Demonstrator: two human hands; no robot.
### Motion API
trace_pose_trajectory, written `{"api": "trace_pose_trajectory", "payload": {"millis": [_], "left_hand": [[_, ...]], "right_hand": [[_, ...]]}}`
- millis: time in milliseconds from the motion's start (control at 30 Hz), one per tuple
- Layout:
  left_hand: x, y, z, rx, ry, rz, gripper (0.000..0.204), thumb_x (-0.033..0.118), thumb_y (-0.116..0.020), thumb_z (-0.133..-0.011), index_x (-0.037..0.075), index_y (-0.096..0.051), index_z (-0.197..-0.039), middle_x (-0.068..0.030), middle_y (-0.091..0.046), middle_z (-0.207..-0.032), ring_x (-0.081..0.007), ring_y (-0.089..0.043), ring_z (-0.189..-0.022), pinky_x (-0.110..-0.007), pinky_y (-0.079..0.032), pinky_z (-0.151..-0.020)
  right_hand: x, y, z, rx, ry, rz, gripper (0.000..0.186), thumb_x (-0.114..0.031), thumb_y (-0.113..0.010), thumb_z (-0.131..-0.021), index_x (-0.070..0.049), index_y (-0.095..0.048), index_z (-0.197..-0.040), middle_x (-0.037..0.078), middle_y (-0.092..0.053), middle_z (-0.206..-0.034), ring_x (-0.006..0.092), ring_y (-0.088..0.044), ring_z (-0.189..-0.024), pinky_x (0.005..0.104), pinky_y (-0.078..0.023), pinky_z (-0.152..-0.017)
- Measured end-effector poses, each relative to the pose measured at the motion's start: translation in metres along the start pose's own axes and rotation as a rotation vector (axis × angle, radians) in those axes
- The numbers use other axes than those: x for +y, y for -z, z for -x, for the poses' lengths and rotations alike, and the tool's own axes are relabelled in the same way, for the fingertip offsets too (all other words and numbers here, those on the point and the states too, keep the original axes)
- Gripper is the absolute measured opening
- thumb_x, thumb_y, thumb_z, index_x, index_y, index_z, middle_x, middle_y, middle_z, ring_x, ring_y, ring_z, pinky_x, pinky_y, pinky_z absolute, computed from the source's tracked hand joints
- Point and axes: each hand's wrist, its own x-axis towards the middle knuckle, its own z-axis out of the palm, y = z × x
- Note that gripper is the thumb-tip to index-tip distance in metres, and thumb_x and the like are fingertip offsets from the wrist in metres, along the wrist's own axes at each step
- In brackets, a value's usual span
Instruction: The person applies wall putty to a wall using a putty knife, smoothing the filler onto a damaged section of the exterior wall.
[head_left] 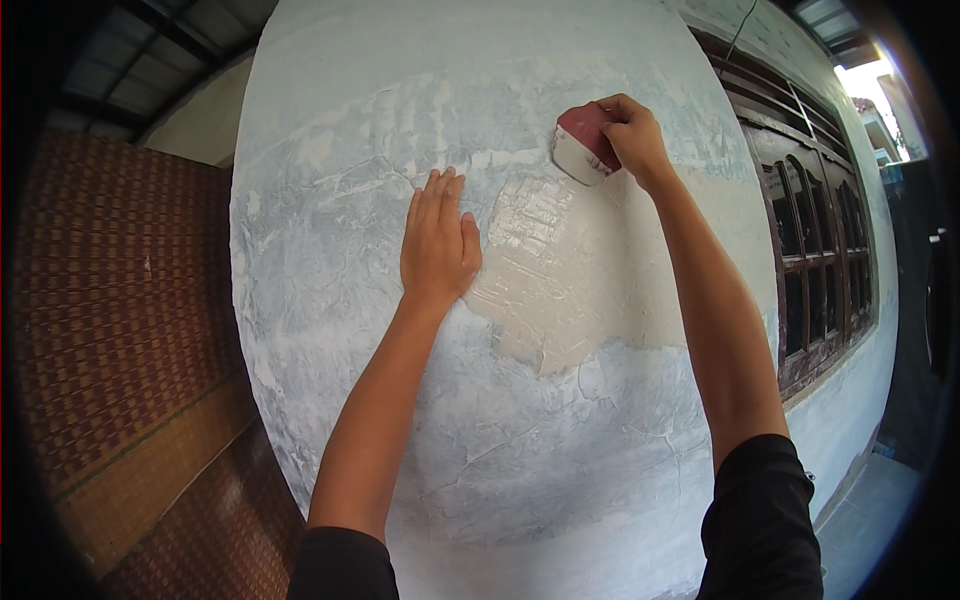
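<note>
My left hand (438,240) lies flat on the rough grey-white plastered wall (350,330), fingers together and pointing up, holding nothing. My right hand (632,135) is higher and to the right, gripping a small red-handled scraper (583,143) whose pale blade presses on the wall. Between and below the hands spreads a cream patch of fresh filler (580,290) with ridged strokes.
A dark brown wooden window frame with several panes (815,260) is set in the wall at the right. A woven reddish mat wall (110,300) stands at the left. A corrugated roof (150,60) is overhead.
</note>
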Motion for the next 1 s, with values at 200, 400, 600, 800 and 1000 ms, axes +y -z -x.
{"api": "trace_pose_trajectory", "payload": {"millis": [200, 400, 600, 800, 1000], "left_hand": [[-0.004, 0.003, 0.000, -0.027, 0.011, -0.052, 0.045, 0.010, -0.043, -0.093, -0.002, -0.051, -0.135, -0.0166, -0.049, -0.144, -0.0323, -0.038, -0.139, -0.045, -0.024, -0.118], [-0.007, 0.006, 0.000, -0.029, 0.070, 0.161, 0.045, 0.008, -0.041, -0.091, -0.003, -0.055, -0.132, -0.0170, -0.052, -0.141, -0.0328, -0.038, -0.140, -0.045, -0.022, -0.119], [-0.010, 0.009, -0.002, 0.008, 0.059, 0.259, 0.042, 0.007, -0.041, -0.090, -0.007, -0.060, -0.124, -0.0199, -0.057, -0.134, -0.0352, -0.043, -0.136, -0.045, -0.025, -0.118], [-0.010, 0.008, 0.000, 0.027, 0.069, 0.317, 0.045, 0.006, -0.042, -0.086, -0.005, -0.061, -0.124, -0.0198, -0.059, -0.133, -0.0380, -0.044, -0.135, -0.047, -0.024, -0.117], [-0.007, 0.009, 0.001, 0.060, 0.067, 0.306, 0.040, 0.008, -0.042, -0.089, -0.007, -0.064, -0.119, -0.0197, -0.062, -0.128, -0.0352, -0.047, -0.133, -0.044, -0.027, -0.117]], "right_hand": [[-0.010, -0.010, 0.007, -0.094, 0.065, 0.069, 0.041, 0.003, -0.050, -0.075, 0.000, -0.066, -0.113, 0.016, -0.070, -0.103, 0.0243, -0.067, -0.090, 0.0342, -0.053, -0.081], [0.005, -0.015, 0.010, -0.198, 0.151, 0.093, 0.043, 0.002, -0.049, -0.072, 0.000, -0.067, -0.111, 0.016, -0.071, -0.100, 0.0256, -0.069, -0.087, 0.0352, -0.056, -0.076], [0.003, -0.006, 0.001, -0.107, 0.058, 0.013, 0.043, 0.002, -0.048, -0.073, -0.001, -0.068, -0.110, 0.016, -0.071, -0.101, 0.0251, -0.068, -0.090, 0.0345, -0.055, -0.079], [-0.001, 0.002, -0.011, -0.065, 0.005, -0.034, 0.042, 0.002, -0.048, -0.073, -0.002, -0.068, -0.110, 0.015, -0.071, -0.102, 0.0248, -0.067, -0.094, 0.0351, -0.053, -0.083], [0.007, 0.007, -0.008, -0.014, 0.090, 0.060, 0.038, 0.002, -0.050, -0.076, -0.002, -0.068, -0.110, 0.015, -0.071, -0.101, 0.0227, -0.068, -0.090, 0.0315, -0.054, -0.078]]}}
